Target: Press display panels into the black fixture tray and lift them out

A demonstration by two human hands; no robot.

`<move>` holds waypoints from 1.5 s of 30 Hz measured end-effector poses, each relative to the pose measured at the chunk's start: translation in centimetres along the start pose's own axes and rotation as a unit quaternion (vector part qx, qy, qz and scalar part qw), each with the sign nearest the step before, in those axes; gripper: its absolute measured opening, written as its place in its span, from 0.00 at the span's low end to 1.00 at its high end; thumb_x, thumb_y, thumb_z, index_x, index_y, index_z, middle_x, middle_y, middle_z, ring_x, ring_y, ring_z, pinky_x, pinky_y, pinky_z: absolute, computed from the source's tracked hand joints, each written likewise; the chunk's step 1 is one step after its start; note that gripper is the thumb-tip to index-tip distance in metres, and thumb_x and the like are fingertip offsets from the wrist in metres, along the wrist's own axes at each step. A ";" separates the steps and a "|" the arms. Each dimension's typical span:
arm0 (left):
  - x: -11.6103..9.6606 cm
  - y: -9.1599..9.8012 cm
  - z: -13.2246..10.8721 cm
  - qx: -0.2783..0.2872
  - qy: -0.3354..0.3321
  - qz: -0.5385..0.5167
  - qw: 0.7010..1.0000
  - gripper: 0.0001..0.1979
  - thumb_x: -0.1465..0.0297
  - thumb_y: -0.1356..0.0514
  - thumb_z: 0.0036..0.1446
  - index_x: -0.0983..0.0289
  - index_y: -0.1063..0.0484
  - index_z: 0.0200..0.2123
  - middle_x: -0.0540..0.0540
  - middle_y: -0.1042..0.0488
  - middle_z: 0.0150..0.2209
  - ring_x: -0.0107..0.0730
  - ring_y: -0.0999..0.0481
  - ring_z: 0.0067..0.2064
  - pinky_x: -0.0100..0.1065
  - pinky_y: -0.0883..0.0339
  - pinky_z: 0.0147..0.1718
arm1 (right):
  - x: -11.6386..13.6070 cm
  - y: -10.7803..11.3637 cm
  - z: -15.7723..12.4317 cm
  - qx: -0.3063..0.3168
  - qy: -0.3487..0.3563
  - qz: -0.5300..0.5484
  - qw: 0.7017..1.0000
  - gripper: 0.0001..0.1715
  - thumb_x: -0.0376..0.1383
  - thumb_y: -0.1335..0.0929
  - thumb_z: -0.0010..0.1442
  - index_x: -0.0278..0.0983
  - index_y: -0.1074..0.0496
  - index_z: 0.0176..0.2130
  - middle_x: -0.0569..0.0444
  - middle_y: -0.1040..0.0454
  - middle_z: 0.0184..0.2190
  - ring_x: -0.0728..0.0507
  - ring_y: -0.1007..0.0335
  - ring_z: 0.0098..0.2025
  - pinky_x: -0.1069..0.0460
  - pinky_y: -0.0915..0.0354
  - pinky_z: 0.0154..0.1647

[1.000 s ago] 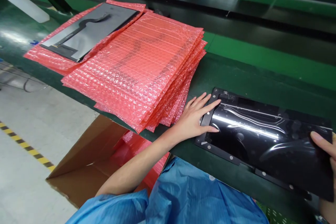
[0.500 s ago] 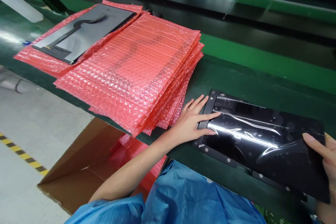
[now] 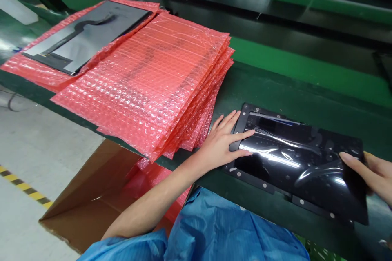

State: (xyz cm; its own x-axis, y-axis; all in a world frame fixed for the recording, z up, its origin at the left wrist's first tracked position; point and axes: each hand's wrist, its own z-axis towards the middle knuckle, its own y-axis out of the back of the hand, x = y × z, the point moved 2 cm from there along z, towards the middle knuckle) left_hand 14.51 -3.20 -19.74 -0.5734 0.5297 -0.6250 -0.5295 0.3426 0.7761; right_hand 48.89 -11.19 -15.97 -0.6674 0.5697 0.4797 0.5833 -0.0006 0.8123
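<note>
A glossy black panel point(image 3: 294, 147) under wrinkled clear film lies over a black frame point(image 3: 251, 176) with small round metal dots along its edge. My left hand point(image 3: 225, 138) rests with spread fingers on the left end of the panel and frame. At the right end, my right hand point(image 3: 367, 169) grips the panel's edge, thumb on top and fingers behind. To the left stands a stack of red bubble-wrap bags point(image 3: 143, 77). Beside it, a grey-backed screen point(image 3: 92, 32) with a dark ribbon cable lies on another red bag.
The green bench point(image 3: 263, 83) has a raised rail behind it. Below its front edge, an open cardboard box point(image 3: 82, 195) holds red bubble wrap. A white object point(image 3: 18, 6) lies at the far left. Yellow-black tape marks the floor.
My right hand and the panel's right end have shifted left and slightly up in view, and the film's bulge looks different. My left hand stays on the left end. The view has turned slightly.
</note>
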 end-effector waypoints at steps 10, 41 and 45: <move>-2.7 0.2 -0.2 -0.028 -0.030 0.121 0.992 0.22 0.70 0.37 0.62 0.59 0.29 0.59 0.65 0.53 0.72 0.54 0.57 0.73 0.61 0.48 0.65 | 0.4 3.1 2.8 0.066 0.032 -0.139 0.988 0.32 0.66 0.44 0.55 0.43 0.35 0.27 0.54 0.32 0.16 0.43 0.36 0.19 0.47 0.42 0.26; -10.0 -6.0 9.5 -0.047 -0.074 0.156 0.984 0.20 0.62 0.44 0.65 0.66 0.31 0.55 0.64 0.26 0.49 0.53 0.31 0.55 0.59 0.44 0.59 | 1.6 0.3 3.2 -0.114 0.018 -0.131 0.985 0.19 0.51 0.40 0.66 0.41 0.31 0.37 0.49 0.23 0.32 0.35 0.26 0.39 0.48 0.45 0.32; -10.1 -5.4 9.5 -0.088 -0.040 0.134 0.986 0.16 0.58 0.41 0.62 0.64 0.31 0.45 0.62 0.27 0.43 0.52 0.31 0.49 0.56 0.38 0.53 | 1.4 -1.1 2.6 -0.137 0.068 -0.018 0.988 0.21 0.51 0.41 0.63 0.42 0.28 0.38 0.52 0.22 0.31 0.37 0.26 0.36 0.48 0.39 0.33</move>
State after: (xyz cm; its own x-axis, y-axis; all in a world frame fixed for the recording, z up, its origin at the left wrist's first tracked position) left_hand 29.11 -3.06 -16.84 -0.6607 0.6447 -0.3845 -0.4698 0.0443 0.8816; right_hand 48.50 -8.24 -17.01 -0.7517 0.4584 0.4742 0.4240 -0.2149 0.8798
